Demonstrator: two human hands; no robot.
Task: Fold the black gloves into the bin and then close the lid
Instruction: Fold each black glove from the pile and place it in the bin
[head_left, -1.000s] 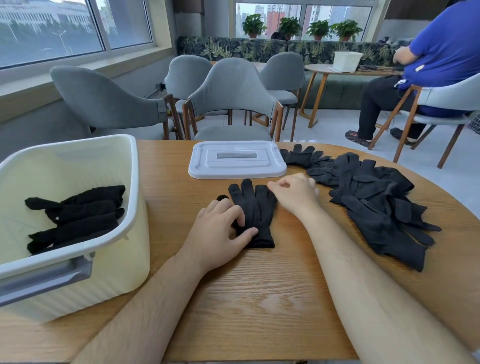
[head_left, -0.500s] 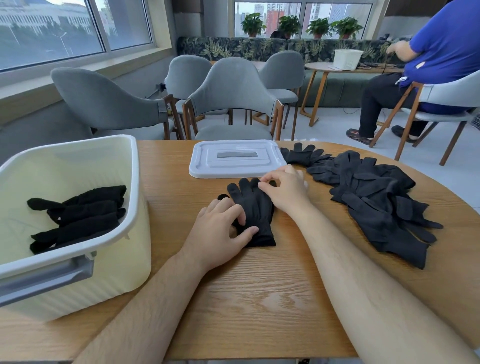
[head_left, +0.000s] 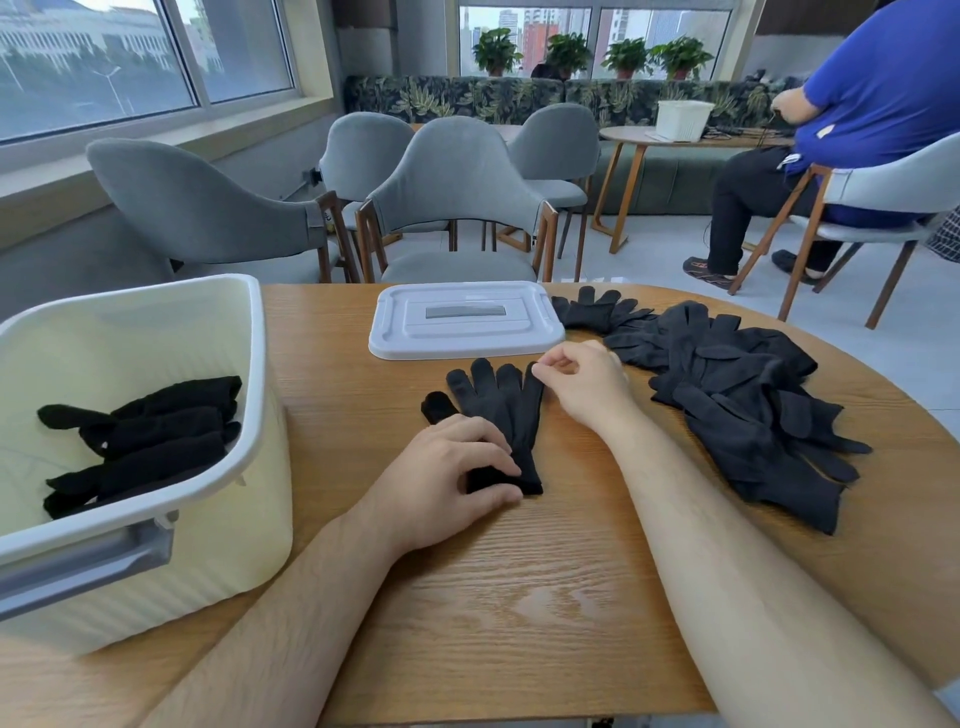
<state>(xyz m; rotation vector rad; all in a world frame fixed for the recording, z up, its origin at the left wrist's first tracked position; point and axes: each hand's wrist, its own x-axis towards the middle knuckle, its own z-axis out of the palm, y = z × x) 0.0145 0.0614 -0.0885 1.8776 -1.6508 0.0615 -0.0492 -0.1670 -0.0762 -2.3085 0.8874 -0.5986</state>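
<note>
The left hand (head_left: 447, 473) lies low on the table (head_left: 519, 597), palm down, with its forearm coming in from the bottom edge. Its fingers curl over the cuff of a black glove (head_left: 498, 410) and its thumb lies along the cuff's near edge, so the cuff is held between them. The right hand (head_left: 582, 384) reaches in from the right with its fingers bent, thumb and forefinger meeting in a pinch at the tip of the glove's outermost finger. The glove lies flat between the two hands, its fingers pointing away from the person.

Just beyond the glove's fingertips sits the white lid (head_left: 462, 319), flat on the table and off the bin (head_left: 257, 332). The bin stands at the left edge, uncovered, with folded gloves (head_left: 150, 441) lying inside. A loose pile of gloves (head_left: 753, 410) spreads over the table to the right of the right forearm. Grey chairs (head_left: 457, 197) stand behind the table, and a seated person in blue (head_left: 872, 88) is at the far right.
</note>
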